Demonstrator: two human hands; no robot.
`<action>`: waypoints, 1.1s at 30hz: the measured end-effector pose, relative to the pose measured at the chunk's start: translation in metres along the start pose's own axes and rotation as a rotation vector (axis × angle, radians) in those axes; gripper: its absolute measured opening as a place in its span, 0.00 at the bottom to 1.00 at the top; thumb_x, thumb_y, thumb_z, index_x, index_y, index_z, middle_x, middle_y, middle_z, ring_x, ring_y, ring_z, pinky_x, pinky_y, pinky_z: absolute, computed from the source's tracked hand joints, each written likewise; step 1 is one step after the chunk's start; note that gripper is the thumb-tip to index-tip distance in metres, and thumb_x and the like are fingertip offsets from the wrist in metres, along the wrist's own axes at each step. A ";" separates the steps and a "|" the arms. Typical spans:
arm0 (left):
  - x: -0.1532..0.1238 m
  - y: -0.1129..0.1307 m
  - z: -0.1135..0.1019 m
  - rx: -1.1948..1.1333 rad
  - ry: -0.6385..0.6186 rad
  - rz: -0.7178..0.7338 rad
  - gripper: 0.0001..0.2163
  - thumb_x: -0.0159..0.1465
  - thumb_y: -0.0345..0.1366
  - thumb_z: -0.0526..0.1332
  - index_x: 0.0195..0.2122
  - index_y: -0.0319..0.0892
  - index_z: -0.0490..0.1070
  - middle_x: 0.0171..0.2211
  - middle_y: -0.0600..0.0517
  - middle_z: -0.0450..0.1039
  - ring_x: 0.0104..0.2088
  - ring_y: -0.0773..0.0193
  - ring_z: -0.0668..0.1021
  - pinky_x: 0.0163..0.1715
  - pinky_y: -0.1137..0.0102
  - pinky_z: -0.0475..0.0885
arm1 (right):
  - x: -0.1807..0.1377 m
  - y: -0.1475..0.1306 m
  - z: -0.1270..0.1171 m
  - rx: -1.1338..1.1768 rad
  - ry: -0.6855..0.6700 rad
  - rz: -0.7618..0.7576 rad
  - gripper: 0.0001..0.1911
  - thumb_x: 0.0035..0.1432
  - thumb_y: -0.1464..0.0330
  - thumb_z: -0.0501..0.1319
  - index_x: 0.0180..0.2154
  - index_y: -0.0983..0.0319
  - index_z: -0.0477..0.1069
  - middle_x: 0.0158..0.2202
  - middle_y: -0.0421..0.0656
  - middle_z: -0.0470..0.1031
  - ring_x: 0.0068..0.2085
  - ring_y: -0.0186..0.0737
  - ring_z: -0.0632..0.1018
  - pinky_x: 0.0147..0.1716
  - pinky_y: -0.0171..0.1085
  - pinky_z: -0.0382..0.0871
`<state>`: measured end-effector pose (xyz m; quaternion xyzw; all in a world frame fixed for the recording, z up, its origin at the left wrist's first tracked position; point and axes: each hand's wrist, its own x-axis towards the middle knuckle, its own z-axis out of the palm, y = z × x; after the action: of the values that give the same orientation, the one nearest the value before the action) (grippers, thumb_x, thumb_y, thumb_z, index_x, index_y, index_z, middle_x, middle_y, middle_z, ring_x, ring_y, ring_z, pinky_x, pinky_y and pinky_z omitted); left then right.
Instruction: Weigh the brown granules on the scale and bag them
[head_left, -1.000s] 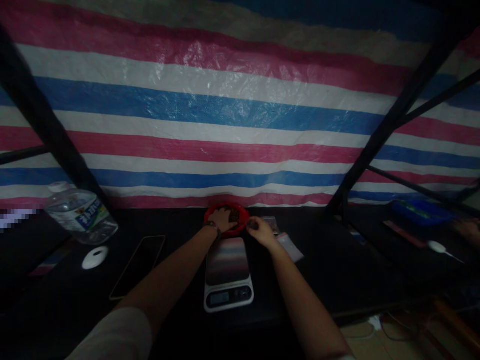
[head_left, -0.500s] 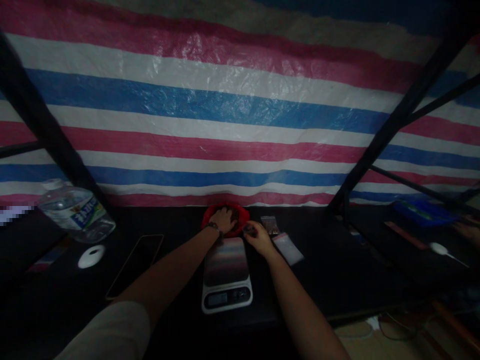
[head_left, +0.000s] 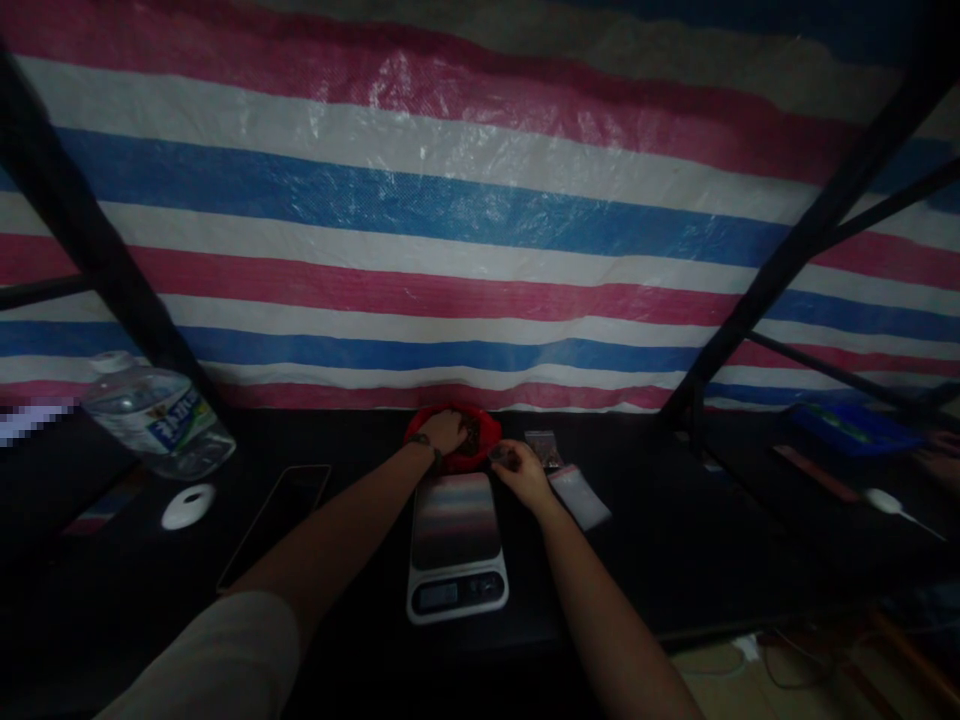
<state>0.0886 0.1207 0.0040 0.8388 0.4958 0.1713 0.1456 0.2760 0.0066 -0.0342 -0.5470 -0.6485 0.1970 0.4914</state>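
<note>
A red bowl [head_left: 486,428] with dark small contents stands at the back of a dark table, just behind a white kitchen scale [head_left: 454,548]. My left hand [head_left: 445,432] reaches into the bowl, its fingers curled down over the contents; what they hold is hidden. My right hand [head_left: 519,468] hovers to the right of the bowl with its fingers closed on a small clear item that I cannot make out. Beside that hand lie small clear plastic bags [head_left: 579,494].
A phone [head_left: 276,524] lies left of the scale. Farther left are a white round puck [head_left: 189,505] and a large water bottle [head_left: 154,415]. A striped tarpaulin [head_left: 465,240] hangs behind. Black frame bars [head_left: 795,240] slant at both sides. A blue tray [head_left: 852,426] sits far right.
The view has shifted slightly. My right hand has drawn a little toward the bowl; my left hand stays in the bowl.
</note>
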 end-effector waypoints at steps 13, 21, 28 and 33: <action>0.017 -0.002 -0.014 -0.871 0.231 -0.337 0.11 0.55 0.40 0.59 0.19 0.41 0.65 0.18 0.50 0.66 0.24 0.62 0.73 0.24 0.70 0.65 | 0.014 -0.009 0.012 0.208 0.104 0.073 0.25 0.46 0.65 0.65 0.48 0.60 0.65 0.41 0.45 0.75 0.42 0.41 0.77 0.44 0.42 0.71; 0.015 0.008 -0.010 -1.482 0.414 -0.480 0.16 0.58 0.49 0.53 0.21 0.43 0.58 0.14 0.59 0.56 0.13 0.73 0.63 0.15 0.77 0.60 | 0.042 -0.058 0.041 0.106 0.023 0.091 0.16 0.46 0.62 0.65 0.38 0.60 0.72 0.38 0.43 0.77 0.39 0.41 0.77 0.41 0.40 0.71; 0.017 0.012 -0.006 -1.537 0.464 -0.423 0.16 0.58 0.50 0.53 0.24 0.42 0.60 0.15 0.59 0.59 0.15 0.72 0.65 0.16 0.76 0.62 | 0.049 -0.064 0.056 0.135 -0.045 0.170 0.15 0.44 0.63 0.66 0.36 0.60 0.74 0.35 0.42 0.79 0.37 0.42 0.78 0.39 0.39 0.72; 0.012 0.018 -0.002 -1.404 0.449 -0.326 0.13 0.59 0.47 0.53 0.25 0.43 0.62 0.18 0.57 0.63 0.18 0.71 0.67 0.19 0.75 0.63 | 0.048 -0.060 0.057 0.095 -0.006 0.245 0.15 0.43 0.60 0.66 0.34 0.61 0.74 0.33 0.42 0.79 0.35 0.43 0.79 0.36 0.39 0.72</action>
<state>0.1071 0.1228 0.0152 0.4098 0.4058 0.5900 0.5650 0.2005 0.0465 0.0092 -0.5975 -0.5684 0.2876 0.4871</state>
